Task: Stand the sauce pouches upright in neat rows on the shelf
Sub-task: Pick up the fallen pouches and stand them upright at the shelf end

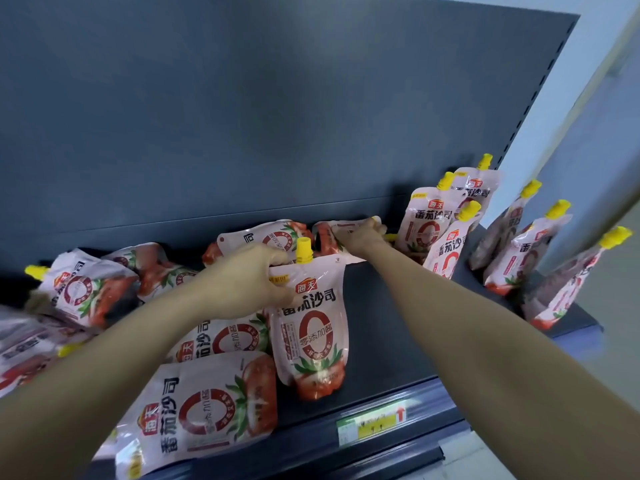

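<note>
Pink tomato sauce pouches with yellow caps fill a dark shelf (388, 341). My left hand (249, 278) grips the top left corner of one upright pouch (311, 327) in the middle of the shelf. My right hand (362, 239) reaches to the back and closes on a pouch lying flat (332, 233) near the back panel. Several pouches stand upright (429, 220) in rows at the right end. Others lie flat in a heap at the left (90, 292) and front (204, 410).
The dark back panel (277, 116) rises behind the shelf. A price label (370, 426) sits on the shelf's front rail. A pale wall (595, 133) borders the right side. Bare shelf surface lies between the held pouch and the standing rows.
</note>
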A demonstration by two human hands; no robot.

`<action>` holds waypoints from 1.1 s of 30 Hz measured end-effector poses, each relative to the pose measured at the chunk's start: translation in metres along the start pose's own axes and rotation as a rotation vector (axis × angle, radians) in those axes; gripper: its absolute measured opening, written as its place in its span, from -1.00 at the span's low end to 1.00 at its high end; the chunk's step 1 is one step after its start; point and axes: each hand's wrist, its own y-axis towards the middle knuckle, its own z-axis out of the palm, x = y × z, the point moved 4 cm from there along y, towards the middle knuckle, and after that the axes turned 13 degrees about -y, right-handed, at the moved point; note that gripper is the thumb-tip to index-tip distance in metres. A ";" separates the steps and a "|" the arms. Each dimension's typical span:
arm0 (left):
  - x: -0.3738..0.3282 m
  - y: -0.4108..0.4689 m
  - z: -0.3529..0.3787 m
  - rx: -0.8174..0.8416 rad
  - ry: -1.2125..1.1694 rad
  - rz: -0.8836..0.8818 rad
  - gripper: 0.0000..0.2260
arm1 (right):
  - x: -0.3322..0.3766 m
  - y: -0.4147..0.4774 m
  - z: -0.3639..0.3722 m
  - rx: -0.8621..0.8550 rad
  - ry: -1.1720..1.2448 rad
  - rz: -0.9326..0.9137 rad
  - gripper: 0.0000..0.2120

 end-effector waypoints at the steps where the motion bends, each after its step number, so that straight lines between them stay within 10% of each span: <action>1: -0.001 0.001 0.000 0.001 0.009 0.007 -0.64 | 0.000 0.002 0.000 0.005 0.005 0.001 0.00; 13: -0.004 0.002 0.000 0.037 -0.047 -0.033 -0.70 | 0.004 0.003 -0.019 -0.171 0.042 0.046 -0.25; 17: -0.010 0.002 0.002 0.039 -0.056 -0.001 -0.89 | 0.003 0.000 -0.044 -0.301 0.258 0.059 -0.55; 22: -0.017 0.005 0.004 0.001 -0.014 0.016 -0.84 | 0.000 -0.006 -0.060 -0.323 0.531 0.094 -0.45; 33: -0.039 0.008 0.018 -0.024 0.032 0.055 -0.80 | 0.016 -0.046 -0.112 -0.290 0.449 -0.213 -0.79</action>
